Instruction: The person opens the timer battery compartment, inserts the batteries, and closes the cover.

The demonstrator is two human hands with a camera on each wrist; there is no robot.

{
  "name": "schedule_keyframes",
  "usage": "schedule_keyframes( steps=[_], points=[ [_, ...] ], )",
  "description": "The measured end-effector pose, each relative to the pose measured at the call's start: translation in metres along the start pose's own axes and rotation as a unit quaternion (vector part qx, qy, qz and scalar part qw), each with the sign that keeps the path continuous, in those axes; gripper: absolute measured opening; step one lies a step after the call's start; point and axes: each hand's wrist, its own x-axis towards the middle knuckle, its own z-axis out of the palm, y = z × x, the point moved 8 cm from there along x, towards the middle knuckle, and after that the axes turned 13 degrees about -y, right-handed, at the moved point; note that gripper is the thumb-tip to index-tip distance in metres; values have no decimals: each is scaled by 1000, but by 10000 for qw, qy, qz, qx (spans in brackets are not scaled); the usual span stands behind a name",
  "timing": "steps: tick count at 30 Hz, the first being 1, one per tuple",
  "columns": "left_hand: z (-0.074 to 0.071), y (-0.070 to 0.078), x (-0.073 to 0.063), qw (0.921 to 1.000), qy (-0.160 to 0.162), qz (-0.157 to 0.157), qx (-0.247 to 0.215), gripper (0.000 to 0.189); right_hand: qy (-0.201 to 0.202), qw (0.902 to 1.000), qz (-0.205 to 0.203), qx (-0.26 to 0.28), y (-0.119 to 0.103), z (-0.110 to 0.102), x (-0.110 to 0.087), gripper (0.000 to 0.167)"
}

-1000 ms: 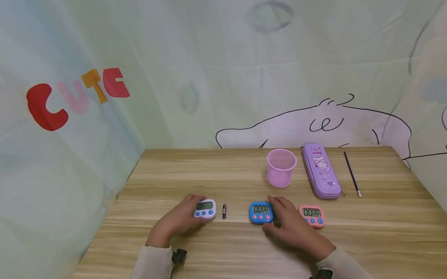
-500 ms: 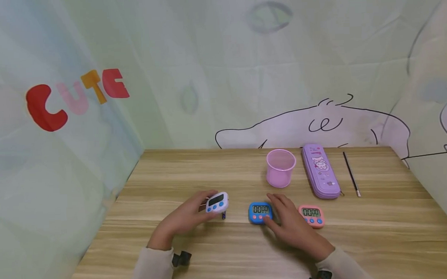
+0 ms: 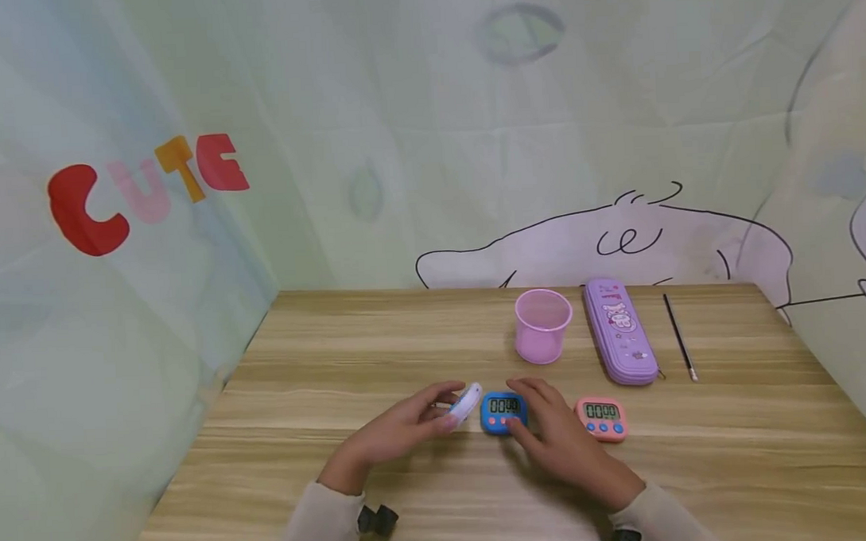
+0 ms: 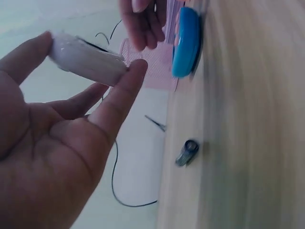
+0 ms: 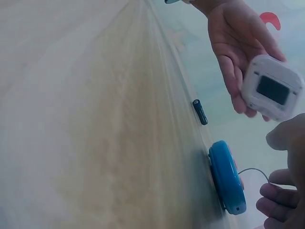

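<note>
My left hand [image 3: 396, 431] pinches a white digital timer [image 3: 467, 404] between thumb and fingers, tilted on edge above the table. The right wrist view shows one broad side of it, with a dark rectangle [image 5: 272, 90]. A blue timer [image 3: 503, 413] reading 00:00 lies on the table just right of it. My right hand [image 3: 564, 445] hovers around the blue timer's right side, fingers relaxed and holding nothing. Close by on the table is a small dark battery [image 4: 187, 152], hidden behind my left hand in the head view. Right of my right hand lies a pink timer [image 3: 601, 420].
A pink cup [image 3: 542, 330] stands behind the blue timer. To its right are a purple pencil case [image 3: 621, 331] and a black pencil [image 3: 680, 337]. The wooden table [image 3: 321, 346] meets a printed cloth backdrop [image 3: 371, 129] at its far edge.
My left hand has lifted the white timer off the table, carried it rightward over the battery and turned it on edge beside the blue timer. My right hand has barely moved.
</note>
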Motion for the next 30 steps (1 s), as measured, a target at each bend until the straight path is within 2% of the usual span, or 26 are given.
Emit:
schedule_keyframes(
  steps=[3, 6, 10, 13, 18, 24, 30],
  points=[
    [8, 3, 5, 9995, -162, 254, -3, 50, -1, 9998, -165, 71, -3, 2, -1, 49],
    [18, 5, 10, 9967, -448, 554, -387, 48, -58, 9989, -377, 289, -8, 4, -1, 44],
    [29, 4, 14, 9826, -818, 881, -1414, 50, -150, 9959, -553, 695, -12, 6, -1, 40],
    [34, 3, 17, 9699, -937, 984, -2023, 53, -151, 9949, -564, 818, -14, 6, -1, 40],
    [38, 2, 19, 9613, -987, 945, -2391, 56, -66, 9948, -605, 816, -16, 7, -2, 38],
    [39, 4, 19, 9646, -1015, 955, -2240, 53, 50, 9937, -841, 739, -21, 1, -1, 38],
    [40, 0, 20, 9778, -995, 719, -1698, 52, -27, 9931, -870, 791, -26, -2, -2, 49]
  ],
)
